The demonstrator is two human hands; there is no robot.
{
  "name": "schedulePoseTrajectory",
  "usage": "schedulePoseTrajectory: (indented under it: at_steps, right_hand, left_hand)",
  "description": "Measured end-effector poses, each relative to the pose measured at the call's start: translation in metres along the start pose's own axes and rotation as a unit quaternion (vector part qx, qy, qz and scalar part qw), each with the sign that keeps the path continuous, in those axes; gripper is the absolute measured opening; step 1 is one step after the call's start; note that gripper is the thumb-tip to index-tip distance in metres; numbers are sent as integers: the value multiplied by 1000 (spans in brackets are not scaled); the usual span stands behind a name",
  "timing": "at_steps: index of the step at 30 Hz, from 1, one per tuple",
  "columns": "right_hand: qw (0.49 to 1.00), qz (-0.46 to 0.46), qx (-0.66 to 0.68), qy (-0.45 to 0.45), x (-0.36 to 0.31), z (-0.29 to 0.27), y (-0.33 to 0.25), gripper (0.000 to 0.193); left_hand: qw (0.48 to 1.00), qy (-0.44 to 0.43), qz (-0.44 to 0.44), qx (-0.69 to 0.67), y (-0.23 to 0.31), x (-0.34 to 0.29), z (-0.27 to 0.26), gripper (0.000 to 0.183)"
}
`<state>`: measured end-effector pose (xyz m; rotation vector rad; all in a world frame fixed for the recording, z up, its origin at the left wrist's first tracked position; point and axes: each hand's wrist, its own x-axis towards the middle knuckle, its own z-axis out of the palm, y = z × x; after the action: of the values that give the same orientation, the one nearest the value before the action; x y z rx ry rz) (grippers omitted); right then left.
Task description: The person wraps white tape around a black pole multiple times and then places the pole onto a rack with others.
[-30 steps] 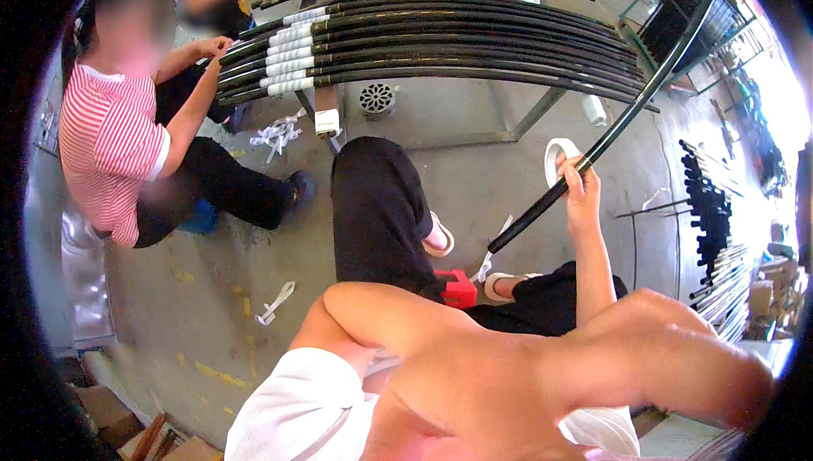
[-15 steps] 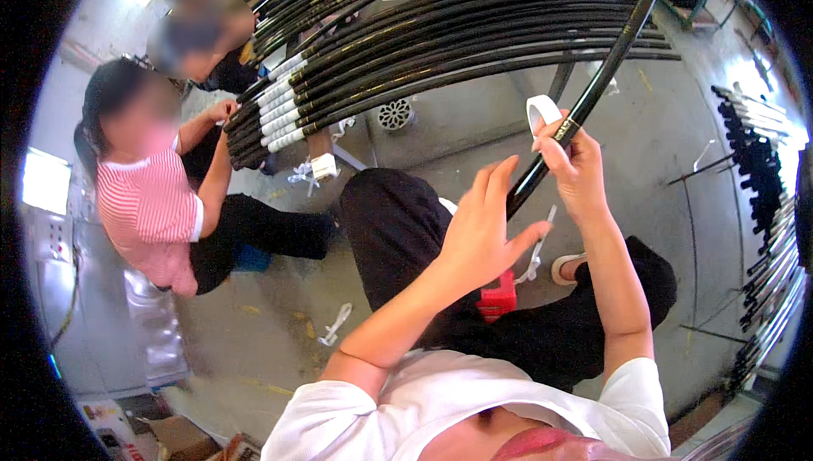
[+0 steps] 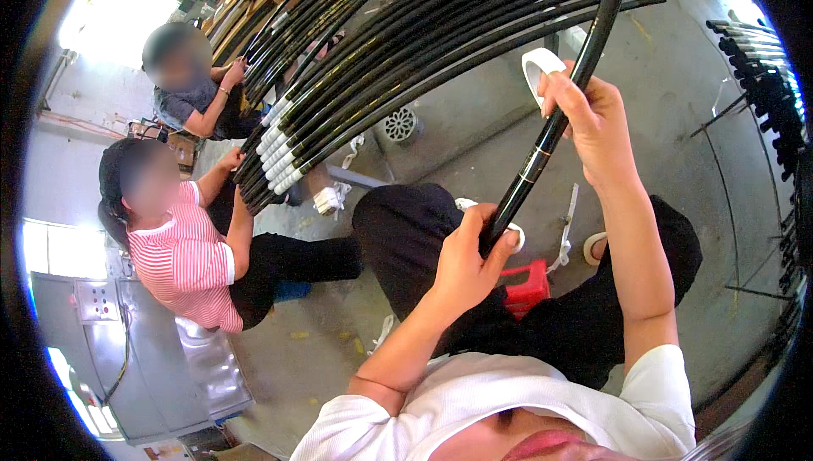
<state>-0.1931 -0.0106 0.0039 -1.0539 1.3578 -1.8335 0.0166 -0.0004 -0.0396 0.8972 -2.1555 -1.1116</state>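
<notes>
Holding a black pole [image 3: 542, 148] slantwise above the floor [image 3: 669, 131], off the near edge of the row of poles [image 3: 406, 63], your left hand [image 3: 471, 265] has its fingers curled around the lower end. Your right hand [image 3: 597, 122] bends its fingers across it higher up, pinching a white roll [image 3: 547, 60]. Poles in the row already wear white bands [image 3: 275, 152] near their left ends; yours shows none, so its band seems undone.
</notes>
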Motion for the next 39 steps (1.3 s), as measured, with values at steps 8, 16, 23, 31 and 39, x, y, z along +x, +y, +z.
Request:
schedulePoseTrajectory:
  at_steps: [8,16,23,31,39]
  right_hand:
    - [999,16,-23,24,-10,19,-6,20]
    - [979,-97,-178,12,16,-43,-49,30]
    - [983,-115,-146,9,20,-89,-77,30]
    - [986,-134,-74,63,14,-92,-84,29]
    - [984,-138,-72,89,6,-73,-94,34]
  left_hand:
    - [969,-20,-38,-243,-31,-26,-7,39]
    - [855,301,-228,354,-170,-202,-65,23]
    - [793,-82,-598,80,-240,-383,-10,31]
    - [835,-120,-509,174,-258,-423,-19,32]
    - [851,-128,-480,173,-254,-383,-33,34]
